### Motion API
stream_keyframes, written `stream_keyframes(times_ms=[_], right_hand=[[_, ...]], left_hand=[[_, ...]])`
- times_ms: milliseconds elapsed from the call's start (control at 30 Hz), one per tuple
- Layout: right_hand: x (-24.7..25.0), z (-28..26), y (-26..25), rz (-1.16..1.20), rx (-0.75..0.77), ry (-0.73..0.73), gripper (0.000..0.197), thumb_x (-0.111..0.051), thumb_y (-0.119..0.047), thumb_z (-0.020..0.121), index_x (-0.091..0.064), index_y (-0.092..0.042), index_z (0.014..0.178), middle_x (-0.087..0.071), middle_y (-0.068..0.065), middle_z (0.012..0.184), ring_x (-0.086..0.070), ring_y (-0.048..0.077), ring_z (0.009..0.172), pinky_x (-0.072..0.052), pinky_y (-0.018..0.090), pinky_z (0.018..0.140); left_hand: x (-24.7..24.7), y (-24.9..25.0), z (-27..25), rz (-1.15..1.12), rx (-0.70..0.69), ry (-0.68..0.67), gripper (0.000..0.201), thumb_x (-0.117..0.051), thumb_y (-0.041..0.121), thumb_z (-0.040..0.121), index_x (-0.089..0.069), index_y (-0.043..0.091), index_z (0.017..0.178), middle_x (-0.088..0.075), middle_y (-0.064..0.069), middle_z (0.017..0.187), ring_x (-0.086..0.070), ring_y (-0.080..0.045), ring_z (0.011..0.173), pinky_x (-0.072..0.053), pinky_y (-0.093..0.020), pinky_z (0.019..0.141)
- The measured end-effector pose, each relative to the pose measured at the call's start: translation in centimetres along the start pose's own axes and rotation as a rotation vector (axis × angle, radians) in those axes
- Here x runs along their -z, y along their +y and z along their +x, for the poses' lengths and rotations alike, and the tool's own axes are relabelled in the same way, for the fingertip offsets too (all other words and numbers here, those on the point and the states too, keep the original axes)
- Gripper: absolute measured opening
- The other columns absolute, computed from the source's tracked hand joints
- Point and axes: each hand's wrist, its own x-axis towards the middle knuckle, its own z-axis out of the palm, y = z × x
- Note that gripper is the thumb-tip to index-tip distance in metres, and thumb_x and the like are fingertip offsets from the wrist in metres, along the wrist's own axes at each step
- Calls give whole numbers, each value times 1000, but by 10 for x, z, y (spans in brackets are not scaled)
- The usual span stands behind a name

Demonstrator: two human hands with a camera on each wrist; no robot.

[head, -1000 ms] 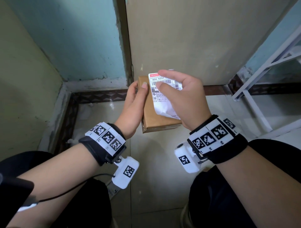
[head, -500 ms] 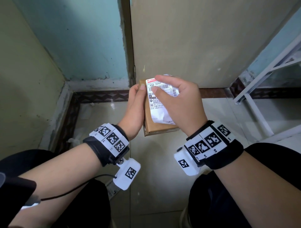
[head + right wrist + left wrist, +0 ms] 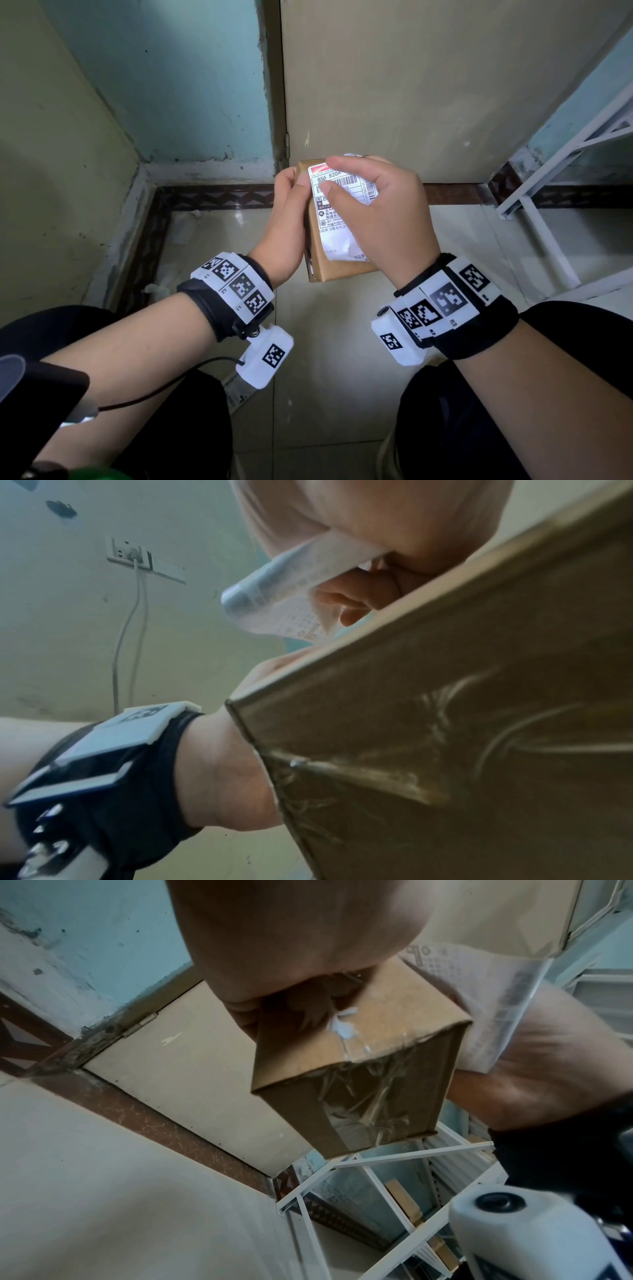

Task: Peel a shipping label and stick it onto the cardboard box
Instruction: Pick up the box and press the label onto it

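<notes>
A small brown cardboard box (image 3: pixel 337 269) sealed with clear tape is held in the air over the floor. My left hand (image 3: pixel 291 209) grips its left side, thumb on the top face. A white shipping label (image 3: pixel 334 222) with a barcode lies along the top of the box. My right hand (image 3: pixel 331 173) pinches the label's far end between thumb and forefinger. The left wrist view shows the box (image 3: pixel 359 1069) from below and the label (image 3: pixel 496 1001) at its side. In the right wrist view the label (image 3: pixel 284 593) curls above the box (image 3: pixel 445 723).
A beige door (image 3: pixel 411 85) and blue wall (image 3: pixel 171 85) stand right behind the box. A white metal rack (image 3: pixel 548 212) is on the right. Glossy floor tiles (image 3: pixel 342 359) lie between my knees, with a printed strip (image 3: pixel 234 390) by the left knee.
The right hand has brought the label leftward and down over the box top, close to the left thumb. Both hands and the box have drifted slightly.
</notes>
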Motion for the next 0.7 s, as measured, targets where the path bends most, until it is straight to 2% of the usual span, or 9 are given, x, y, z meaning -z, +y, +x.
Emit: stream_keyframes(times_ms=[67, 167, 233, 367, 467, 700], right_hand=[[0, 0, 1, -4, 3, 7, 25, -80, -20, 92, -82, -21, 117, -76, -7, 111, -70, 0, 105, -53, 13, 94], [1, 0, 0, -3, 0, 7, 25, -80, -20, 92, -82, -21, 117, -76, -6, 111, -71, 1, 104, -55, 17, 94], [1, 1, 1, -13, 5, 5, 26, -79, -20, 92, -82, -21, 118, -76, -5, 112, -72, 4, 105, -58, 24, 96], [2, 2, 1, -37, 11, 12, 27, -79, -19, 92, -81, -21, 118, -76, -6, 111, -72, 5, 104, -58, 29, 96], [3, 2, 1, -55, 20, 13, 27, -78, -19, 91, -82, -21, 118, -76, -6, 111, -72, 5, 105, -58, 29, 97], [2, 1, 2, -99, 61, 22, 27, -78, -19, 91, -82, -21, 118, -76, -4, 110, -70, 5, 103, -57, 23, 94]], left_hand=[[1, -2, 0, -11, -11, -34, 41, -47, 49, 101, -43, 18, 128, -64, 6, 114, -70, 1, 96, -58, -21, 86], [3, -3, 0, -22, -31, -54, 43, -45, 50, 100, -42, 18, 129, -64, 4, 116, -71, 3, 95, -58, -18, 82], [3, -3, -1, -13, -50, -67, 43, -43, 50, 102, -42, 18, 130, -64, 4, 117, -72, 4, 96, -58, -18, 83], [5, -4, 0, -12, -59, -84, 44, -43, 48, 103, -40, 16, 132, -62, 1, 123, -70, 0, 103, -58, -21, 88], [5, -6, 2, -11, -69, -86, 45, -43, 47, 104, -39, 14, 134, -60, -3, 129, -68, -4, 107, -57, -23, 91], [3, -3, 1, -23, -96, -85, 42, -43, 43, 105, -38, 12, 133, -59, -2, 124, -69, 1, 101, -57, -20, 88]])
